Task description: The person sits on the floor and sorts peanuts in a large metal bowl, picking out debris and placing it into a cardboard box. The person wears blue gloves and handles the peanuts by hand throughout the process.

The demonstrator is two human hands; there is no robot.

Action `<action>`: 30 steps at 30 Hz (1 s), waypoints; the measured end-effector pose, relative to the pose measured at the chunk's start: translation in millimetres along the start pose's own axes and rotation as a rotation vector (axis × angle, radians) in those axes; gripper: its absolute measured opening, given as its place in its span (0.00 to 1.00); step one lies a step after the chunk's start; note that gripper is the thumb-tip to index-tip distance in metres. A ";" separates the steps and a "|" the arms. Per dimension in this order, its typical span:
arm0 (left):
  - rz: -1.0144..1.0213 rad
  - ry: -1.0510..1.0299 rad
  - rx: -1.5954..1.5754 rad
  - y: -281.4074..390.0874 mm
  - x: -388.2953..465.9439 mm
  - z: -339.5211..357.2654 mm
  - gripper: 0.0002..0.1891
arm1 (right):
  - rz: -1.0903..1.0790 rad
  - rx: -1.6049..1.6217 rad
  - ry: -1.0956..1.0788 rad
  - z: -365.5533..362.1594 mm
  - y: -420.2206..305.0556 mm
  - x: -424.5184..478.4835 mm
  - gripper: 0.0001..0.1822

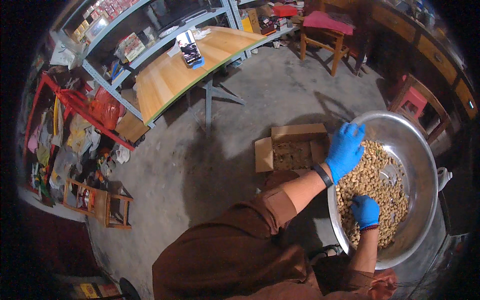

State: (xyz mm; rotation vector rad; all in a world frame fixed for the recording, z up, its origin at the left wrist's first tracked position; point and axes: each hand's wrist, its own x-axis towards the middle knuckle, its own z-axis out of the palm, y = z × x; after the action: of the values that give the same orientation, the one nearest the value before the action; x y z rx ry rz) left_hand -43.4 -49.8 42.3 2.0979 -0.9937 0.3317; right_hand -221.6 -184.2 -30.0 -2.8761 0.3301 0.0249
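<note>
A large, shiny metal basin (420, 150) stands at the right, its floor partly covered by a heap of unshelled peanuts (388, 210). My left hand (345, 152), in a blue glove with a dark band at the wrist, lies over the basin's upper left rim, beside the peanuts. Its fingers are slightly apart, with nothing visible in them. Lower down, my right hand (365, 212) is curled against the peanuts. It wears a blue glove and a dark red bead bracelet (370, 228); its fingertips are hidden, so whether it grips any cannot be told.
Left of the basin, an open cardboard box (299, 130) sits on the concrete floor (165, 168). A wooden table (221, 45) bears a phone (188, 48) on a stand. Wooden chairs (335, 52) and a small stool (100, 206) stand around; bags (75, 150) crowd the left.
</note>
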 end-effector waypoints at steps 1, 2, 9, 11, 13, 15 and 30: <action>0.056 0.018 -0.053 4.4 -2.7 8.1 0.29 | 0.009 0.023 0.025 -3.6 -2.5 0.1 0.07; 0.087 0.013 -0.098 7.7 -6.4 15.4 0.28 | 0.017 0.047 0.050 -5.9 -4.5 0.7 0.07; 0.100 -0.317 -0.278 36.4 -24.0 47.7 0.25 | 0.002 0.316 0.262 -16.3 -5.5 3.8 0.05; 0.118 -0.328 -0.330 39.4 -30.1 54.4 0.25 | -0.009 0.602 0.319 -8.6 -1.9 4.6 0.07; 0.110 -0.381 -0.380 40.8 -34.9 58.0 0.26 | 0.065 1.284 0.308 0.1 -4.1 9.5 0.08; 0.140 -0.347 -0.377 41.0 -37.0 61.7 0.27 | 0.117 1.440 0.335 0.4 -0.9 8.3 0.10; 0.098 -0.367 -0.645 37.1 -39.3 63.9 0.21 | 0.162 0.788 0.509 -32.8 -12.2 0.2 0.11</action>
State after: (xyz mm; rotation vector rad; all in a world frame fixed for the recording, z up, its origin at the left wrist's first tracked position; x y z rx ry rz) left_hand -102.6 -90.4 -0.5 1.5418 -1.2187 -0.3112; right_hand -219.0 -180.7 4.8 -2.0302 0.5198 -0.6599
